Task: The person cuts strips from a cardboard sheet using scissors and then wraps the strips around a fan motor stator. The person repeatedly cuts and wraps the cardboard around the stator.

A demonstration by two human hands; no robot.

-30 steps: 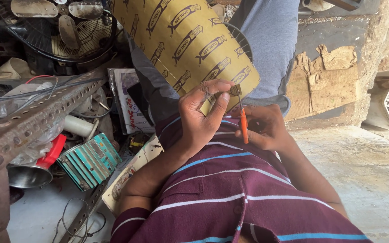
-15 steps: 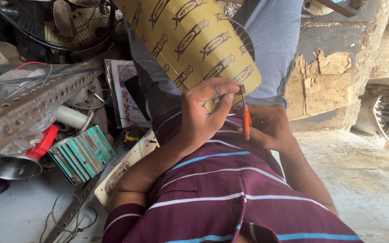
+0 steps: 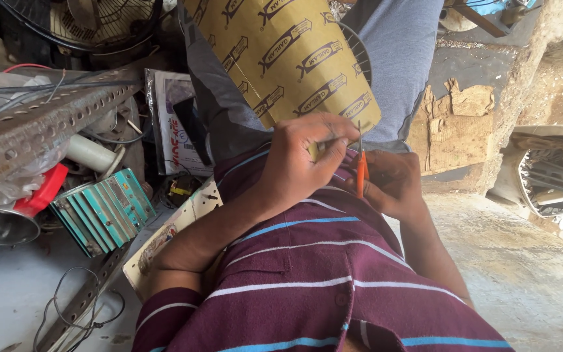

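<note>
Pinching the lower edge of the large rolled sheet of yellow insulating paper with dark printed marks [image 3: 281, 58], my left hand [image 3: 298, 163] holds it closed-fingered against my lap. My right hand [image 3: 395, 186] is wrapped around the orange-handled scissors [image 3: 360, 171], blades upright at the sheet's corner. Beside my left arm lie a teal finned metal block [image 3: 102, 212] and a perforated steel angle bar [image 3: 40, 127].

Bright daylight from right, left side shaded; sharp focus, slight edge distortion.
</note>
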